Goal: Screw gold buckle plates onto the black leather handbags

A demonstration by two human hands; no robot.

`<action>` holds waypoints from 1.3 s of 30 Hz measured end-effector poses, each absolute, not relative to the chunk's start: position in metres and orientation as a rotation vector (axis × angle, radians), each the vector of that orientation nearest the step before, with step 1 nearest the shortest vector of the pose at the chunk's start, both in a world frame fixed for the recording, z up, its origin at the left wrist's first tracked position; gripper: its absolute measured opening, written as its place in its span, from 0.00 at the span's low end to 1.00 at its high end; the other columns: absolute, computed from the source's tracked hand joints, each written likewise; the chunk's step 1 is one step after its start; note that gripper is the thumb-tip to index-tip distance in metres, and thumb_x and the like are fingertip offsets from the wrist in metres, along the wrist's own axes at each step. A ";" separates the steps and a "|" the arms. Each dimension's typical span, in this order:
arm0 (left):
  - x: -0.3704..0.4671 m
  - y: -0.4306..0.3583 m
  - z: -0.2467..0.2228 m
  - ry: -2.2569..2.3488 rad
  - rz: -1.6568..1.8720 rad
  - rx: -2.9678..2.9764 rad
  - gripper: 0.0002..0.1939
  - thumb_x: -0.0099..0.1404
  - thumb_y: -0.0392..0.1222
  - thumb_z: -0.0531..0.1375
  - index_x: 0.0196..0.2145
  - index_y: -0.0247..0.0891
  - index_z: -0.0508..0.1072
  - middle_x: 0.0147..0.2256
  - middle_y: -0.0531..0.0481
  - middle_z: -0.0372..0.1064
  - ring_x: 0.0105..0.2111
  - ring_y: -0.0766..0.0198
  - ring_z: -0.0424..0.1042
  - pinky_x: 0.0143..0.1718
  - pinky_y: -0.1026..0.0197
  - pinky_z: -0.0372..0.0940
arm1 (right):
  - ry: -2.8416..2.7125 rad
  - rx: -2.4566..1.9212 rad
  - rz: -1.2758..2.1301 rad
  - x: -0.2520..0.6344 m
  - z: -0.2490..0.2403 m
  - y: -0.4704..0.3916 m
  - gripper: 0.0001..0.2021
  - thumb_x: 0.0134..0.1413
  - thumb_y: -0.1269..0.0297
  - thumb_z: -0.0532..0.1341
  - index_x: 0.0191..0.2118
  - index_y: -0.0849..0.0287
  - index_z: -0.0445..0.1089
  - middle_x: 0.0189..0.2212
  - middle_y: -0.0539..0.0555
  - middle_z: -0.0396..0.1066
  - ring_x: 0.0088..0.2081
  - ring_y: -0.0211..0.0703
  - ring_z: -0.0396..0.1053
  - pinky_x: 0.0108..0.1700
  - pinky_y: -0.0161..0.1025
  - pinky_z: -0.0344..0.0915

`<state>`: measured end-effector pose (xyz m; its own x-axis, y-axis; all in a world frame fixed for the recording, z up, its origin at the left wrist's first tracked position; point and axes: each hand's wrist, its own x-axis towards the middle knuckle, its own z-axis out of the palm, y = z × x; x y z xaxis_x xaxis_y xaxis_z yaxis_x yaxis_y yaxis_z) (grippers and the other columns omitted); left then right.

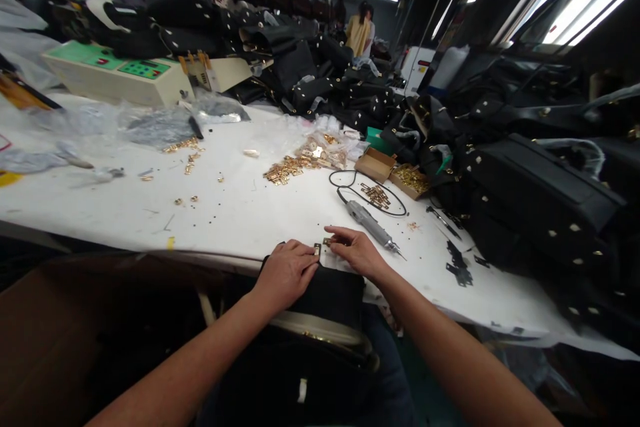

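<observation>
A black bag (335,293) with a pale-edged zipped opening lies across my lap and against the table edge. My left hand (287,273) grips its upper edge, fingers together, beside a small gold metal plate (317,250) on the bag. Just right of that plate, my right hand (357,253) pinches another small metal plate (327,241) between thumb and fingers, with the index finger stretched out above it. The undersides of my left fingers are hidden. A grey electric screwdriver (370,223) with a thin bit lies on the table, just beyond my right hand.
Gold fittings (285,170) are heaped on the white table (240,213). Two small cardboard boxes (375,165) stand behind the screwdriver's cable. Black bags (540,193) crowd the right side and back. A beige machine (120,73) with a green panel stands at left. People (360,30) are in the background.
</observation>
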<state>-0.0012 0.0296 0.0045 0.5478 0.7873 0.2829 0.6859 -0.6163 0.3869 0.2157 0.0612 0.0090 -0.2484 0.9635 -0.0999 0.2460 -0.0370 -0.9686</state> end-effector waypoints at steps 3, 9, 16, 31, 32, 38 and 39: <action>-0.001 0.030 0.004 1.245 0.635 2.560 0.10 0.70 0.39 0.59 0.46 0.44 0.79 0.46 0.48 0.76 0.46 0.54 0.69 0.46 0.49 0.64 | -1.514 -1.328 1.361 0.213 0.008 0.065 0.20 0.50 0.62 0.66 0.50 0.58 0.77 0.36 0.52 0.77 0.35 0.41 0.71 0.40 0.39 0.66; -0.002 0.030 0.003 1.240 0.627 2.551 0.10 0.70 0.39 0.59 0.46 0.44 0.78 0.47 0.49 0.76 0.47 0.54 0.69 0.47 0.49 0.64 | -1.660 -1.449 1.138 0.210 0.017 0.072 0.07 0.49 0.62 0.66 0.34 0.56 0.79 0.36 0.53 0.77 0.37 0.43 0.71 0.42 0.39 0.65; -0.003 0.033 -0.004 1.223 0.721 2.505 0.09 0.69 0.39 0.61 0.45 0.43 0.79 0.47 0.48 0.77 0.47 0.55 0.70 0.51 0.49 0.65 | -1.492 -1.384 1.317 0.206 0.013 0.077 0.10 0.47 0.62 0.67 0.38 0.58 0.76 0.28 0.49 0.75 0.29 0.39 0.70 0.34 0.37 0.66; -0.002 0.034 -0.007 1.225 0.731 2.466 0.07 0.69 0.40 0.60 0.44 0.41 0.77 0.45 0.50 0.78 0.46 0.56 0.70 0.51 0.51 0.66 | -1.523 -1.490 1.382 0.193 0.004 0.078 0.06 0.48 0.63 0.66 0.32 0.58 0.77 0.24 0.49 0.75 0.24 0.38 0.69 0.28 0.34 0.64; -0.002 0.034 -0.007 1.230 0.735 2.464 0.07 0.69 0.40 0.60 0.44 0.41 0.77 0.45 0.50 0.78 0.47 0.56 0.70 0.51 0.51 0.66 | -1.539 -1.505 1.368 0.192 0.004 0.078 0.06 0.48 0.63 0.66 0.32 0.58 0.77 0.24 0.49 0.75 0.23 0.37 0.69 0.27 0.34 0.63; -0.001 0.032 -0.006 1.247 0.748 2.456 0.06 0.70 0.40 0.60 0.43 0.40 0.76 0.45 0.50 0.78 0.48 0.56 0.70 0.53 0.51 0.66 | -1.662 -1.605 1.214 0.190 0.006 0.074 0.05 0.50 0.64 0.66 0.33 0.57 0.79 0.26 0.49 0.77 0.24 0.37 0.69 0.28 0.34 0.62; -0.001 0.032 -0.006 1.254 0.747 2.451 0.06 0.70 0.40 0.60 0.43 0.40 0.76 0.45 0.50 0.77 0.48 0.56 0.70 0.53 0.51 0.66 | -1.689 -1.619 1.177 0.190 0.006 0.074 0.05 0.50 0.64 0.66 0.33 0.57 0.79 0.27 0.50 0.77 0.25 0.37 0.70 0.30 0.34 0.63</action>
